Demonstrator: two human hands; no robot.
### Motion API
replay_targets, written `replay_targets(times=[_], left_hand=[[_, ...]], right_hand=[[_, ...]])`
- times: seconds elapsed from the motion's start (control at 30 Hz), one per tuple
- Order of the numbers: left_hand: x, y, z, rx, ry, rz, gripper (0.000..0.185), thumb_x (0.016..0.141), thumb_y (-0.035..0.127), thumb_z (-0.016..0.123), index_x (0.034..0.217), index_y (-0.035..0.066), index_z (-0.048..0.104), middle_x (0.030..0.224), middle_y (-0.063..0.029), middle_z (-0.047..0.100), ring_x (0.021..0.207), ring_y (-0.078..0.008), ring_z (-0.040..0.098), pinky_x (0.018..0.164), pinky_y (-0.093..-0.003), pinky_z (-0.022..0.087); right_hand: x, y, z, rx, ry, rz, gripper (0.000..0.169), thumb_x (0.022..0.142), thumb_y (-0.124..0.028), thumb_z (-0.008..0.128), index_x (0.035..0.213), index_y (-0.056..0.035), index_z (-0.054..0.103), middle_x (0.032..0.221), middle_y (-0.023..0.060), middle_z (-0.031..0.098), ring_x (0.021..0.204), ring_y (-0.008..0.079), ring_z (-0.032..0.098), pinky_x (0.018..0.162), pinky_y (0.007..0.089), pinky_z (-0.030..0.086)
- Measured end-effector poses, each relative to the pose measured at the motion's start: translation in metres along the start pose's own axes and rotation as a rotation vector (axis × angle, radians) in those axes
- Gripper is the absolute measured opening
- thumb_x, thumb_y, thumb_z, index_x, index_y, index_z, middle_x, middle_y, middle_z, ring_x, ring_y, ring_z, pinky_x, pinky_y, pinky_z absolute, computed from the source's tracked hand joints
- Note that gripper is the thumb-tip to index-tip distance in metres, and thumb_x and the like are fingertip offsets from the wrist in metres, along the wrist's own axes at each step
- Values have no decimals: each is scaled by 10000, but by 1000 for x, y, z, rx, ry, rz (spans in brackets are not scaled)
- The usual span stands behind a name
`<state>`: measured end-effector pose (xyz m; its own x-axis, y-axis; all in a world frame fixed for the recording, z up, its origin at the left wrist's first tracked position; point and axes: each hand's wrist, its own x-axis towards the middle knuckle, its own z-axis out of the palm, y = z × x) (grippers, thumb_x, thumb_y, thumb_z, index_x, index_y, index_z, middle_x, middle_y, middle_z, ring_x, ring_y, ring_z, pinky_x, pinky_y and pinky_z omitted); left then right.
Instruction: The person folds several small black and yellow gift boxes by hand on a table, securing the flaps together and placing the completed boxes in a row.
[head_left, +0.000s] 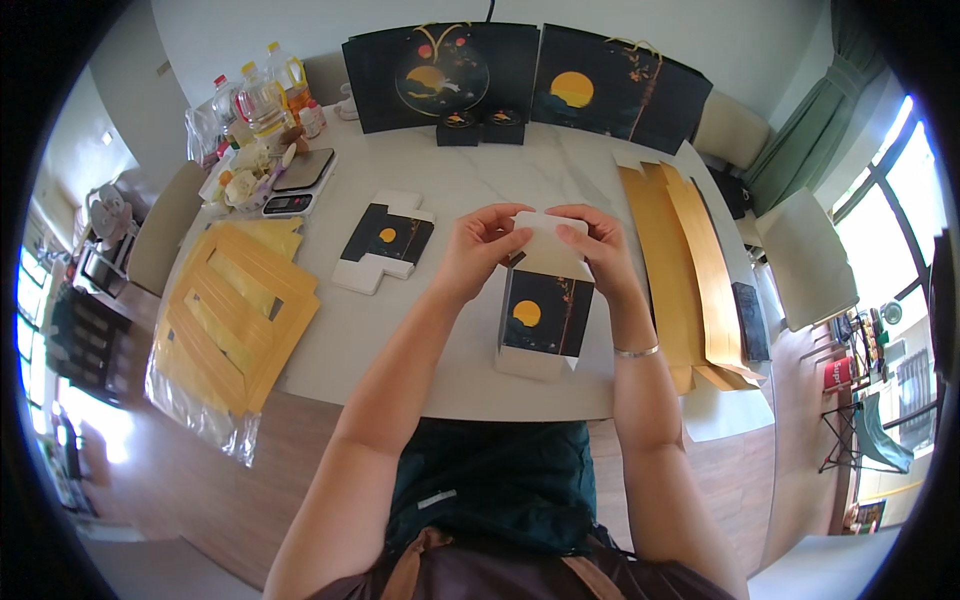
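Note:
Between my two hands is a small folding carton, its dark printed panel showing a yellow moon and a blossom branch. My left hand pinches the left side of its white end flap. On the flap's other side, my right hand grips with thumb and fingers. White flaps also stick out at the carton's near end. Left of my hands, several flattened cartons of the same print lie stacked on the white marbled table.
Gold cardboard sheets lie at right beside a dark box. Yellow die-cut sheets in clear plastic lie left. Behind them are a digital scale and oil bottles. Dark gift bags and two small black boxes stand at the back.

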<state>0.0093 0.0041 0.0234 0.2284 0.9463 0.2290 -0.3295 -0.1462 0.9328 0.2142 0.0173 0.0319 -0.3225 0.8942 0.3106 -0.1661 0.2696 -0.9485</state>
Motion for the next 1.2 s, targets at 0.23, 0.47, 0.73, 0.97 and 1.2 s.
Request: replay_targets(times=[0.23,0.47,0.73,0.97,1.2], left_hand=[[3,-8,-7,-103,-7,41,205,861,42,686,1065,29,676,849,-18,665,742,-85,622,639,-215,506],[6,-20,-14,-44,40,-43,165,883,69,663,1047,47,662,898,-25,684,797,-82,625,686,-230,496],[-8,11,4,537,-45,197,1009,655,235,876,1470,137,288,1346,-156,480,1146,-241,528,934,-366,444],[-17,18,26,759,71,186,953,539,224,899,1322,146,362,1065,-102,555,798,-206,569,657,-315,471],[-12,8,20,950,121,543,867,526,235,887,1238,121,406,1110,-86,523,814,-249,584,633,-338,495]], right_hand=[[-3,-1,-1,214,-114,89,293,861,-94,636,1129,18,678,983,71,703,934,138,640,811,249,504],[2,12,-6,34,-112,-60,220,903,-57,577,1070,13,701,958,69,702,892,125,633,807,249,493],[-1,8,9,-436,486,-303,209,964,-134,561,1126,-49,663,719,9,606,535,37,487,494,200,393],[-3,-4,17,-100,380,-343,312,974,-169,586,1249,-21,579,1033,20,640,879,69,582,750,218,464],[-5,8,21,397,128,-1,339,974,-202,602,1247,-3,575,1186,46,633,1093,138,584,909,281,470]])
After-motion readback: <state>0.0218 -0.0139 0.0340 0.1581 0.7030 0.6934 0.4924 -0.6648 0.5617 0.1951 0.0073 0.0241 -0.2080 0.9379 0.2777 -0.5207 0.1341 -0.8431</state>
